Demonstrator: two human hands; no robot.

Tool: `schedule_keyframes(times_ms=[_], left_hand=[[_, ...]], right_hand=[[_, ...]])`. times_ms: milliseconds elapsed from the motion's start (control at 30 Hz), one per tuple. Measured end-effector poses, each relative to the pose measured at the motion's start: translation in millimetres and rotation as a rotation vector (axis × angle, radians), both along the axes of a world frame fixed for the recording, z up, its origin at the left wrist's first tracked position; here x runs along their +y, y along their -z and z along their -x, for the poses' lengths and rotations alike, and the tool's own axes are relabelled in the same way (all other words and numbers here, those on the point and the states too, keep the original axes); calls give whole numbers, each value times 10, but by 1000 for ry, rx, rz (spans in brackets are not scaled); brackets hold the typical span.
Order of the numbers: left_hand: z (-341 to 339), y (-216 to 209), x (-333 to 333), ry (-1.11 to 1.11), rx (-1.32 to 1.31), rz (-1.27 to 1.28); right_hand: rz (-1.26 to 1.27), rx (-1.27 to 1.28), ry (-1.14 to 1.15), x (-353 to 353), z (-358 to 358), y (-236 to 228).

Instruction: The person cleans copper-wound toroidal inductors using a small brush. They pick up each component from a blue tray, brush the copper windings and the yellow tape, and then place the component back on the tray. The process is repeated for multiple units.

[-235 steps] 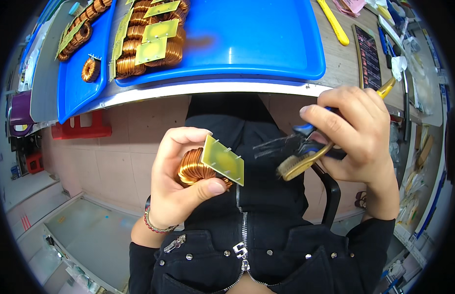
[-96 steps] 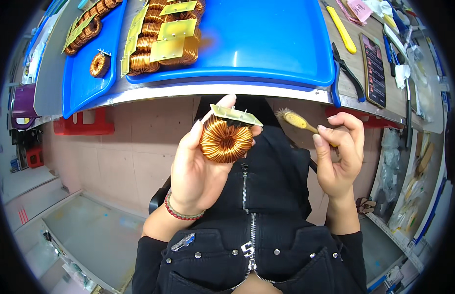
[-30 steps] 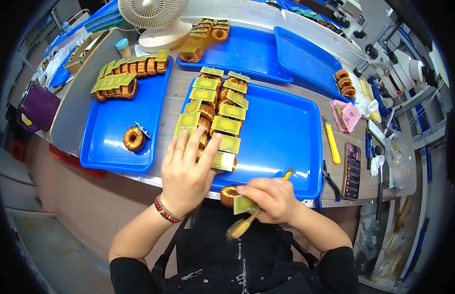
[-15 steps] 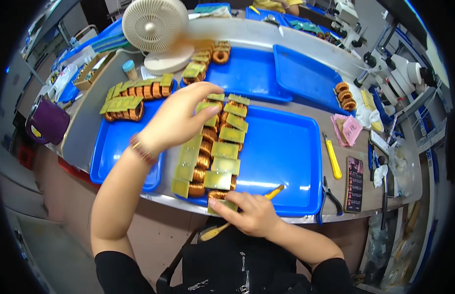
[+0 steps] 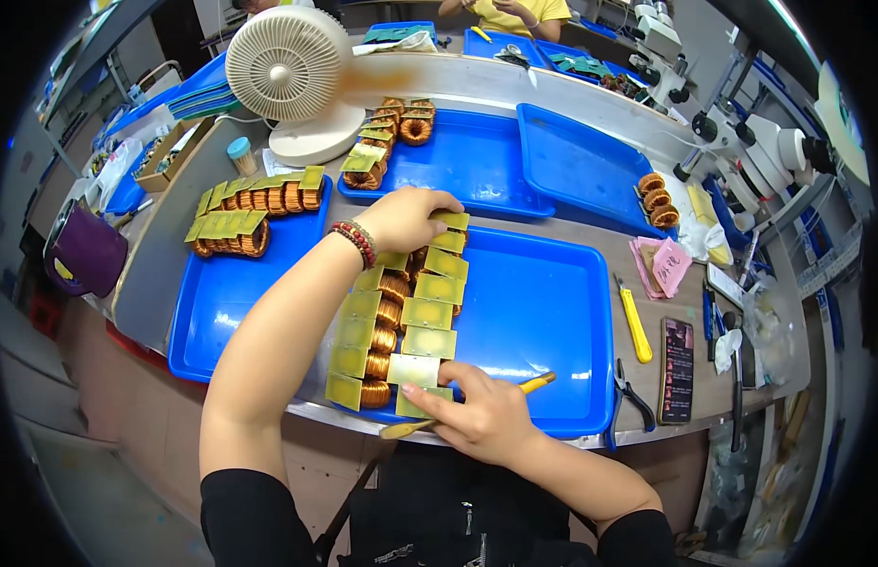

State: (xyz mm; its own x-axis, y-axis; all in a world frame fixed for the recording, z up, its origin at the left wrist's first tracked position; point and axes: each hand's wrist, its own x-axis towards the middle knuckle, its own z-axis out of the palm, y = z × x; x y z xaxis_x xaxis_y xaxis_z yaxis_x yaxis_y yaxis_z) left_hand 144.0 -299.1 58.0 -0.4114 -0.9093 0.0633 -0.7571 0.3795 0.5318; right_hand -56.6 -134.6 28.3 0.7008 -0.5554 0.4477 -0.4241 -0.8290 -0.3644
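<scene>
Two rows of copper-wound toroidal coils (image 5: 384, 339) with yellow-green boards (image 5: 427, 313) on them lie lengthwise at the left side of a large blue tray (image 5: 543, 321). My left hand (image 5: 406, 219) is closed over the far end of the right-hand row, its fingertips bent against the last board. At the near end, my right hand (image 5: 481, 413) has its thumb on the nearest board and its fingers beside the row. A thin brush with a yellow handle (image 5: 535, 383) is tucked in that same hand, its other end sticking out to the left.
Left of the rows, another blue tray (image 5: 198, 321) holds more coils with boards. Further blue trays with coils, a white fan (image 5: 288, 71) and a microscope (image 5: 774, 146) stand behind. On the right lie a yellow cutter (image 5: 635, 324), pliers (image 5: 628, 402) and a phone (image 5: 676, 369).
My left hand has come from above the rows to the far end of the right-hand row. My right hand stays at the near end with the brush. The view has shifted slightly.
</scene>
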Motion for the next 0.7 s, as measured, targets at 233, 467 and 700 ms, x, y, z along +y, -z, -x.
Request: schedule_keyframes(times_ms=[233, 467, 700], left_hand=[[-221, -128, 319, -15, -21, 191], [-689, -285, 1895, -209, 272, -52], [-290, 227, 2249, -400, 246, 15]], right_hand=[[9, -1, -52, -4, -64, 24], [47, -86, 28, 75, 34, 41], [47, 110, 186, 177, 228, 97]])
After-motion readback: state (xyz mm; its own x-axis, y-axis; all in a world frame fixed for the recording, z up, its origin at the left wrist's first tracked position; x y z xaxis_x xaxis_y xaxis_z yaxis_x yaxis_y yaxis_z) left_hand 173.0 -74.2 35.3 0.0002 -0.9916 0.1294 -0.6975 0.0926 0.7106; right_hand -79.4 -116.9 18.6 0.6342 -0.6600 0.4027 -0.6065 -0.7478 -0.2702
